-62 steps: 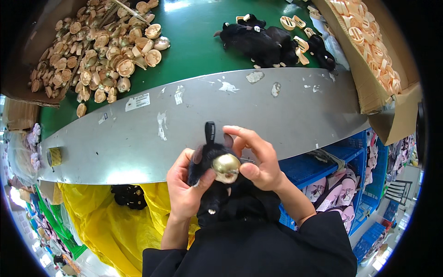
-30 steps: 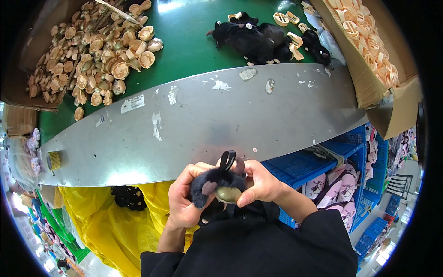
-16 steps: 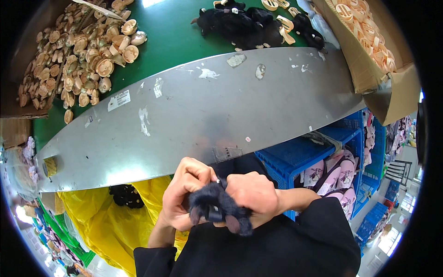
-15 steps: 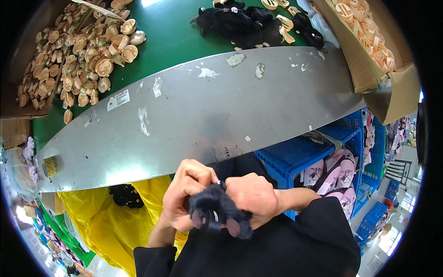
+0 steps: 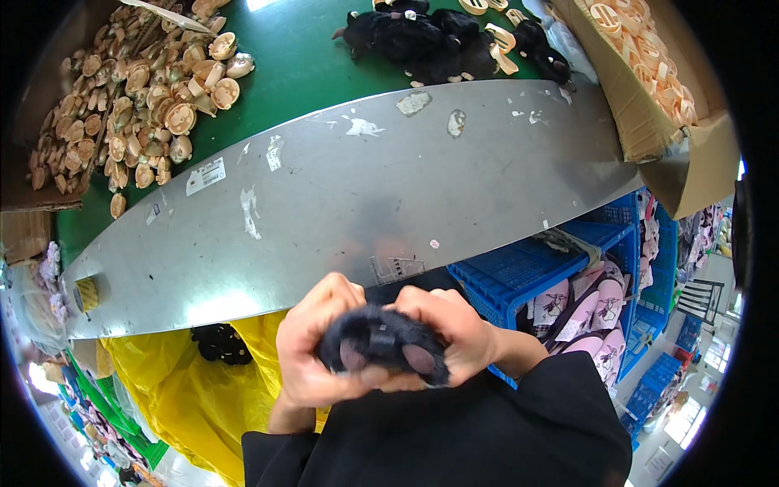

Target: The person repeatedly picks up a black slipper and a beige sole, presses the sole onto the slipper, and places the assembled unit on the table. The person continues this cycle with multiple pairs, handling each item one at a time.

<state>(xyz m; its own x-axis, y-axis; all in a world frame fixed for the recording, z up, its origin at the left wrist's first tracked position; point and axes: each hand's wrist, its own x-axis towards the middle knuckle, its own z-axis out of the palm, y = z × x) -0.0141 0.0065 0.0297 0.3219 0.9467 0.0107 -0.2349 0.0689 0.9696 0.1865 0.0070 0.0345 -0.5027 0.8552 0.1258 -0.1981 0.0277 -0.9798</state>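
Observation:
Between both hands, close to my body, is a black plush piece (image 5: 383, 339) with two dull pink oval patches. My left hand (image 5: 307, 345) wraps its left side, with the thumb pressed along the lower edge. Around the right side, my right hand (image 5: 461, 331) is closed, its knuckles toward the table. Some fingertips are hidden behind the plush. The metal table edge (image 5: 324, 300) lies just beyond my hands.
Peach plastic shell parts (image 5: 134, 122) fill the far left. More black plush pieces (image 5: 422, 40) lie on the green surface. A cardboard box (image 5: 641, 122) of peach parts stands right, above blue crates (image 5: 519, 272) holding pink pieces. A yellow bag (image 5: 178, 398) hangs lower left.
Both hands have shifted their grip toward the plush piece's outer sides, and my right hand has moved outward. The piece now looks rounder and broader, its pink patches turned more toward me.

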